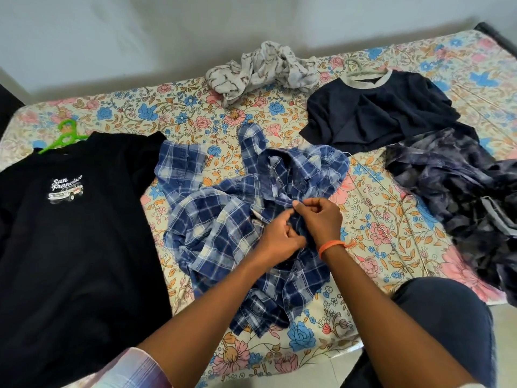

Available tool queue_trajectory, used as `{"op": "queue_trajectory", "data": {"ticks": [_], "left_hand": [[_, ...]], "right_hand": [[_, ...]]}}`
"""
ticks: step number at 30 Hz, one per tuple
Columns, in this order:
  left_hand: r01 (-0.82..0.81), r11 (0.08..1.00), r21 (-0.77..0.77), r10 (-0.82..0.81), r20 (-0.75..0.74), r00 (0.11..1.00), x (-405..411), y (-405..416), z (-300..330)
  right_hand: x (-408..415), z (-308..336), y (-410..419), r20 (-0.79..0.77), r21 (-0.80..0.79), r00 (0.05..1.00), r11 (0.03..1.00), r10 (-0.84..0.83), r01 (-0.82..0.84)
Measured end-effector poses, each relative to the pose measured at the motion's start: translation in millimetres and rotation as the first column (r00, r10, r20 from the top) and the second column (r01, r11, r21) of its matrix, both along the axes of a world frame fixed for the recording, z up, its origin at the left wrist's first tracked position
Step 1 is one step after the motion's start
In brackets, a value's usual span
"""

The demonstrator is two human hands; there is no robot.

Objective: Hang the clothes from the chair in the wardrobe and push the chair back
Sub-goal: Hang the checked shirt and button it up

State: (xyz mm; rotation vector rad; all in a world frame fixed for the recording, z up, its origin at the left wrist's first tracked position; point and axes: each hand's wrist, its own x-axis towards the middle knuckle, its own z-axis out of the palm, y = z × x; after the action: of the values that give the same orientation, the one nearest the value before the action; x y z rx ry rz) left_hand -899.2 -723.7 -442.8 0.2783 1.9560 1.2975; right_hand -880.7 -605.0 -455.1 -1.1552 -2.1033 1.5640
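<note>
A crumpled blue plaid shirt lies in the middle of the flowered bed. My left hand and my right hand both pinch its fabric near the middle, close together. To the left lies a black T-shirt with a white print, on a green hanger. At the back right a navy T-shirt with a grey collar sits on a pale hanger. No chair or wardrobe is in view.
A crumpled white patterned cloth lies at the back by the wall. A dark mottled garment is heaped at the right. My knee in dark trousers is at the bed's near edge, over a tiled floor.
</note>
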Motion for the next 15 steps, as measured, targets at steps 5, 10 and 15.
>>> {"op": "queue_trajectory", "data": {"ticks": [5,10,15], "left_hand": [[0.023,1.0,-0.008,-0.023,0.019,1.0,-3,-4,-2],[-0.169,0.979,0.116,0.129,0.296,0.946,-9,1,-3],[-0.3,0.95,0.085,0.284,0.162,0.945,-14,10,-8]], "right_hand": [[-1,-6,4,0.022,0.062,0.999,0.998,0.027,-0.028],[-2,-15,7,0.047,-0.005,0.997,0.998,0.06,-0.059],[-4,-18,9,0.038,-0.242,0.999,0.97,-0.019,0.027]]}}
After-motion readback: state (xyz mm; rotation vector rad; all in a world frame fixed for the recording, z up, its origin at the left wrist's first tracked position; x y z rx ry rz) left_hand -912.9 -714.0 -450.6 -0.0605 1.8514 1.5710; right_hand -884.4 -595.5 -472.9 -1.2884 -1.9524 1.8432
